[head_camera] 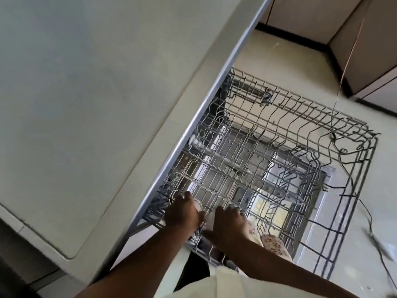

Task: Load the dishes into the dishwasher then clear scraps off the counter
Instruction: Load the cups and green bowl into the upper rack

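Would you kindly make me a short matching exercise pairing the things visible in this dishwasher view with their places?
Things:
1. left hand
2. right hand
3. counter
4. upper rack

Places:
A. pulled out over the floor
B. in the rack's near corner, closest to the counter
C. filling the picture's left side
D. in the rack beside the other hand, farther from the counter

Pairs: 1-B, 2-D, 3-C, 4-A

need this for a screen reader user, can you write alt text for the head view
Seen from above, a person's left hand and right hand reach into the near corner of a pulled-out wire dishwasher rack, which looks mostly empty, beside a pale counter. What they hold is unclear.
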`<move>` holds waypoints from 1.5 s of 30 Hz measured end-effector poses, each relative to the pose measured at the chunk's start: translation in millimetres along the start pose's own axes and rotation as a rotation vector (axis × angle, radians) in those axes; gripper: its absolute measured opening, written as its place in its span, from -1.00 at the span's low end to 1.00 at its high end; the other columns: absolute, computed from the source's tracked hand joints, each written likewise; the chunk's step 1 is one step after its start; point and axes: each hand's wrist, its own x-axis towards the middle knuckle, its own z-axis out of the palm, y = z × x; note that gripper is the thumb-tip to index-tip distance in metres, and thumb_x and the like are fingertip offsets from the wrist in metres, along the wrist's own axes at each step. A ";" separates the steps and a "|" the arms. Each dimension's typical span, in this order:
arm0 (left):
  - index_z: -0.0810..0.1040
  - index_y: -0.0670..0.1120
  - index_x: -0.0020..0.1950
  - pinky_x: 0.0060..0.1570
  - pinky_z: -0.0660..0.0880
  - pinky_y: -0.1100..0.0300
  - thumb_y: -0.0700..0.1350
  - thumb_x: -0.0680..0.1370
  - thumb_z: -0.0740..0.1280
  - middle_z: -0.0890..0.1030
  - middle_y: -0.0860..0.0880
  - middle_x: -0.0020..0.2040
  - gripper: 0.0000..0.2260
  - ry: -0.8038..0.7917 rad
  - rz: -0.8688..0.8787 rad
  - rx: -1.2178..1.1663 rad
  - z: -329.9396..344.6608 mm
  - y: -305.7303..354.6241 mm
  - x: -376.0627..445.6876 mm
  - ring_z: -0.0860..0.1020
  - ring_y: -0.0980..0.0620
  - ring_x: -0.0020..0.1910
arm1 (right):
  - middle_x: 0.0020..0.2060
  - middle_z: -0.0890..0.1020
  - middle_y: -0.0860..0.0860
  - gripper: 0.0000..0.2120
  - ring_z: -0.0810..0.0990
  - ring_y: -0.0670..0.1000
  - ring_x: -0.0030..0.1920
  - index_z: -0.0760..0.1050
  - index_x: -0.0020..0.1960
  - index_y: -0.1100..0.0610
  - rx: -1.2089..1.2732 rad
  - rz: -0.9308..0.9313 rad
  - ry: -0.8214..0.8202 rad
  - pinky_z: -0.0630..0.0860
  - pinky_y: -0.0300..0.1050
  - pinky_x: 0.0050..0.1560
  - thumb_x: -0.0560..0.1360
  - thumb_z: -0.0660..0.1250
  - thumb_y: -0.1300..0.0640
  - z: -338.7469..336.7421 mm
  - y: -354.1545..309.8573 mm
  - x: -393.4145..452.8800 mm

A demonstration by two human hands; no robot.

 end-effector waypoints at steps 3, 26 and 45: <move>0.23 -0.11 0.38 0.01 0.46 0.07 0.22 0.54 0.24 0.46 -0.17 0.24 -0.43 -0.027 0.001 0.051 2.6 0.2 1.2 0.51 -0.14 0.16 | 0.21 0.50 0.11 -0.31 0.45 0.14 0.25 0.35 0.32 0.10 -0.053 -0.035 0.022 0.38 0.03 0.22 0.39 0.30 -0.35 5.3 4.0 3.3; 0.61 -0.05 0.06 0.04 0.44 0.24 -0.03 0.56 0.24 0.62 0.06 0.00 -0.80 0.758 0.721 -0.497 -100.8 -15.7 -159.6 0.53 0.13 0.01 | 0.38 0.39 -0.08 -0.38 0.30 0.01 0.39 0.20 0.45 -0.09 0.004 -0.527 0.485 0.24 0.02 0.38 0.43 0.30 -0.11 -119.9 -1.4 -115.1; 0.16 -0.03 0.53 0.42 0.13 -0.03 0.34 0.56 0.01 0.17 -0.08 0.55 -0.34 1.263 -0.223 -0.516 -42.8 -340.5 -346.7 0.10 -0.03 0.54 | 0.53 0.15 -0.09 -0.26 -0.03 0.00 0.54 -0.01 0.54 -0.09 -0.344 -1.285 0.543 -0.05 0.00 0.48 0.47 0.06 -0.38 -11.8 -319.1 -293.3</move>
